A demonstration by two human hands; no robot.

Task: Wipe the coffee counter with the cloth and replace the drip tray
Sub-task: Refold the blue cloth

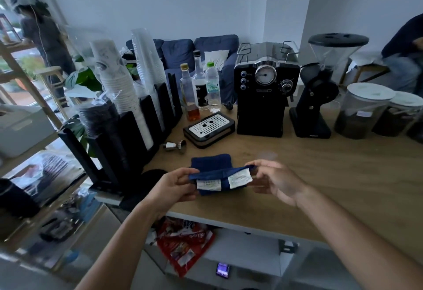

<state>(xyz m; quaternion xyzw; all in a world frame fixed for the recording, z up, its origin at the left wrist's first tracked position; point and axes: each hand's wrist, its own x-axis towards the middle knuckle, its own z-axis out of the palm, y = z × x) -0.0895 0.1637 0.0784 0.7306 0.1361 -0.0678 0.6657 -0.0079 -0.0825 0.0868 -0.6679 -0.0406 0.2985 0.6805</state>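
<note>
Item: dark-blue folded cloth (pixel 215 175) with white labels, pinched at both ends by left hand (pixel 176 184) and right hand (pixel 274 182), apparently just above wooden counter (pixel 320 175). Step: readying to wipe. Beyond grip: perforated-metal drip tray (pixel 209 129), left of black espresso machine (pixel 263 97). Next: lower cloth flat.

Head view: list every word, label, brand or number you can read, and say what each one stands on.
"Plus": partly legible on the clear plastic bottle with the green cap.
"...ch": the end of a word on the black label of the clear bottle with the black cap.
White care tags on the dark blue cloth: print too small to read.
Red snack bag under the counter: lettering blurred.
Black espresso machine badge: unreadable.
</note>
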